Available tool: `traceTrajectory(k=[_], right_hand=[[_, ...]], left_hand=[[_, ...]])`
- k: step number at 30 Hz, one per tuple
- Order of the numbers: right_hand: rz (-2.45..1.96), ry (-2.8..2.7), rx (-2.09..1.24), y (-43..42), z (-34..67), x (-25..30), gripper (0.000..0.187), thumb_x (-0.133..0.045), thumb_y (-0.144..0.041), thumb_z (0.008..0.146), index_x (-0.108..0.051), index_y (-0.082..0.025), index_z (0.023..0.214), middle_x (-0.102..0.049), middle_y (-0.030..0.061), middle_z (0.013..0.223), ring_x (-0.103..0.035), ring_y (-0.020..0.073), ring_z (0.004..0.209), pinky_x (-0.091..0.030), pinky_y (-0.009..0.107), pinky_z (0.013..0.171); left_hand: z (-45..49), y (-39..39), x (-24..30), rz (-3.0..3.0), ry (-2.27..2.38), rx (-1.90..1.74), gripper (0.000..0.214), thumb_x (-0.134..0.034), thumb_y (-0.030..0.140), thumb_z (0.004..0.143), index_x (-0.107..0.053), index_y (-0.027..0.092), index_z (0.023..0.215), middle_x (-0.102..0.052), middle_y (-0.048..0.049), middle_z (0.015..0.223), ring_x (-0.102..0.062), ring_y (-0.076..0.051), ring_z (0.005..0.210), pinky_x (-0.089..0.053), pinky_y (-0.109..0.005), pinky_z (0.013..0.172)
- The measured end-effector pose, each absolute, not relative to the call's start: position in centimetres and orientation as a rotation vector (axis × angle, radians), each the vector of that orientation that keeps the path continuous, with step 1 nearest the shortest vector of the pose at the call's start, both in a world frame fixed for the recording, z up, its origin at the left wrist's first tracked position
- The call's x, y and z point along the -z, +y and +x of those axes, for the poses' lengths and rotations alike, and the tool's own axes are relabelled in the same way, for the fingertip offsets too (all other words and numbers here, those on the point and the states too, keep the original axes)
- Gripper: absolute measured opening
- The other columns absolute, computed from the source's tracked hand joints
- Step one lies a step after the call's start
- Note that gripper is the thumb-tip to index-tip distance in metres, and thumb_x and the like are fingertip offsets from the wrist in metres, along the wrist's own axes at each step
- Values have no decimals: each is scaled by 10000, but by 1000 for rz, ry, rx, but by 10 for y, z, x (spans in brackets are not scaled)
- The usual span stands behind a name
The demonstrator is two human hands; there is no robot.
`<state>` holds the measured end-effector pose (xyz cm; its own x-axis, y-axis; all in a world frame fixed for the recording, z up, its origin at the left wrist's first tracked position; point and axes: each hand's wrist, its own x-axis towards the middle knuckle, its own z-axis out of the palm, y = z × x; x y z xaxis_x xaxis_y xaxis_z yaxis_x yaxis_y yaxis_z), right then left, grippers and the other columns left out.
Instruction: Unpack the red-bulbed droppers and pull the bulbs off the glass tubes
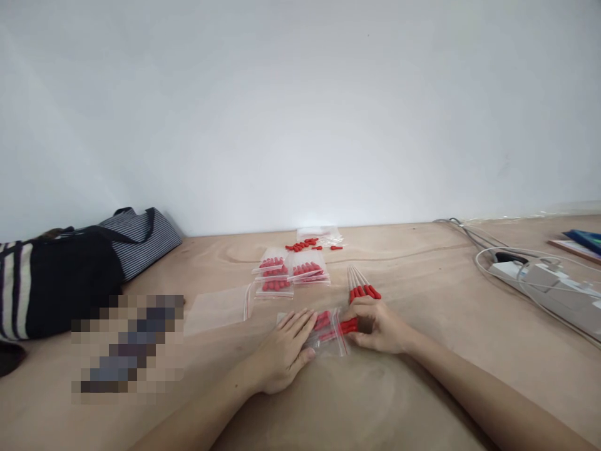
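Observation:
My left hand (pixel 287 351) lies flat, fingers stretched out, over the left part of a clear zip bag (pixel 323 349). Inside the bag are several red pieces (pixel 322 321), some reaching toward its mouth. At the bag's right end my right hand (pixel 378 326) has its thumb and fingers closed on red-handled pieces (pixel 349 326), partly in the mouth. Just beyond that hand lie several thin, pale rods with red handles (pixel 360 289), fanned out; their exact kind is unclear.
Filled zip bags (pixel 307 269) lie farther back, near loose red pieces (pixel 300 245). A flat zip bag (pixel 218 310) sits to the left. A striped bag (pixel 141 238) and a blurred patch (pixel 131 347) are at left. Power strips with cables (pixel 544 282) occupy the right.

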<state>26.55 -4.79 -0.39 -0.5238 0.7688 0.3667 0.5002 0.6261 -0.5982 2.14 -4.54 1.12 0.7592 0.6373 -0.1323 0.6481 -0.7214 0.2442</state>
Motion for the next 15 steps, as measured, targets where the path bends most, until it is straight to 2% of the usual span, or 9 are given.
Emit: traceTrajectory(k=[4, 8, 15], right_hand=[[-1020, -2097, -773, -50, 274, 2, 178, -567, -226, 701, -618, -189, 867, -631, 40, 863, -575, 144, 774, -458, 272, 693], [-1054, -1947, -863, -46, 290, -2, 166, -592, -302, 703, -643, -188, 813, -649, 32, 814, -586, 144, 737, -468, 279, 688], [-1294, -1301, -696, -24, 343, 4, 318, -686, -376, 589, -635, -153, 810, -674, 77, 795, -616, 183, 714, -483, 309, 667]], left_hand=[[20, -46, -12, 2673, 1010, 33, 551, -173, 455, 906, -130, 172, 1377, -165, -71, 1430, -132, -211, 1310, -160, -437, 1062], [14, -43, -11, 2657, 1046, 33, 552, -185, 458, 904, -125, 181, 1378, -165, -73, 1430, -136, -218, 1309, -156, -449, 1058], [6, -37, -11, 2623, 1104, 22, 579, -207, 480, 893, -145, 165, 1375, -171, -87, 1427, -146, -232, 1306, -175, -445, 1053]])
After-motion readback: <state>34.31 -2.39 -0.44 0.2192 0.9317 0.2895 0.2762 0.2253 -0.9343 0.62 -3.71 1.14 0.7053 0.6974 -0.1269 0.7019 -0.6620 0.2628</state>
